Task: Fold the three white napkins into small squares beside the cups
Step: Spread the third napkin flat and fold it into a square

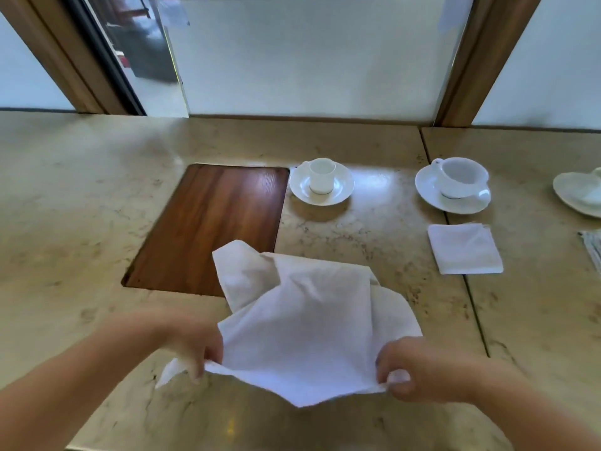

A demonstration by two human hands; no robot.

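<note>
Counter (97,196): beige stone, with a wood inset (208,229) at centre-left. You stand at its near edge.

Open napkin (302,320): the biggest loose item, crumpled and partly lifted, near centre. Its far corner lies over the wood inset's near right corner. The bulk runs away from you, toward the small cup on its saucer (322,180). Its near edge spans left to right between your two hands.

Folded napkin (465,249): already a small square, flat on the counter just in front of the wide cup and saucer (455,183). Well apart from the open one, to its right. A third saucer (579,193) is cut off at the right edge, with something striped (593,249) below it that's too clipped to identify.

Grips: your left hand (195,346) pinches the near-left corner. Your right hand (419,369) pinches the near-right corner. Both are closed on the cloth, at about the same depth.

Key relation: the cloth lies forward of both grips, with the held edge crosswise. I'd judge the next move is to flatten it, then carry the near edge forward over the far one. The small cup is nearer your left hand.

Risk: the bunched far-left corner may fold crooked unless you smooth it first.
</note>
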